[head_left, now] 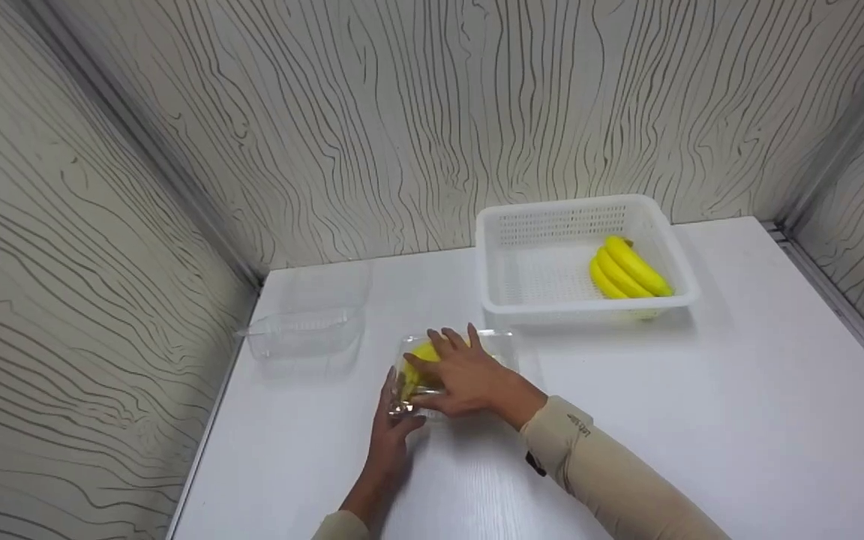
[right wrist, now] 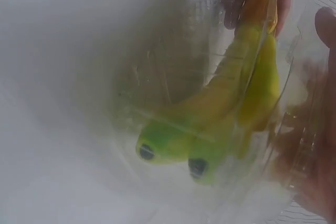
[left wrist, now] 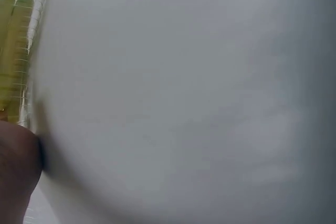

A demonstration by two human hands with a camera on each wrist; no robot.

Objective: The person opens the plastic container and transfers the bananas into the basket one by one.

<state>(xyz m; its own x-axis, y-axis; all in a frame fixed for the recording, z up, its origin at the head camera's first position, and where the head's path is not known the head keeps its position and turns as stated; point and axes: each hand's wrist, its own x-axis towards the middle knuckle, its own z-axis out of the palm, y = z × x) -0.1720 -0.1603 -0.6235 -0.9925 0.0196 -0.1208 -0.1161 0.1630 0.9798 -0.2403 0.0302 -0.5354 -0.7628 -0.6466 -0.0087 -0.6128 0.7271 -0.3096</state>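
— While both hands work at the near left of the white desk [head_left: 739,420], what exactly are they on?

— A clear plastic clamshell box [head_left: 503,346] with yellow-green bananas [head_left: 424,352] inside. The right hand [head_left: 466,379] lies flat over its lid, fingers spread and fairly straight, thumb at the near edge; that grip is released rather than clenched, pressing down from above. The left hand [head_left: 393,427] comes up from below and meets the box's near left corner. Its fingers touch the plastic, but I cannot tell from where I stand whether that grip is curled round the edge or merely resting against it.

— And from close up?

— The right wrist view shows the bananas [right wrist: 226,124] through the clear wall, two green-tipped ends with dark spots pointing toward the lens, fingertips [right wrist: 231,14] visible beyond the plastic. The left wrist view is mostly blurred white surface, with a strip of the ribbed clear box [left wrist: 23,51] and the fruit at its left edge.

— Anything else on the desk?

— A white perforated plastic basket [head_left: 552,225] stands behind and to the right, well apart from the hands, holding a bunch of yellow bananas [head_left: 627,270] in its right side. An empty-looking clear plastic container [head_left: 304,334] sits near the left wall. Wavy-grained panels [head_left: 402,112] enclose the desk on three sides.
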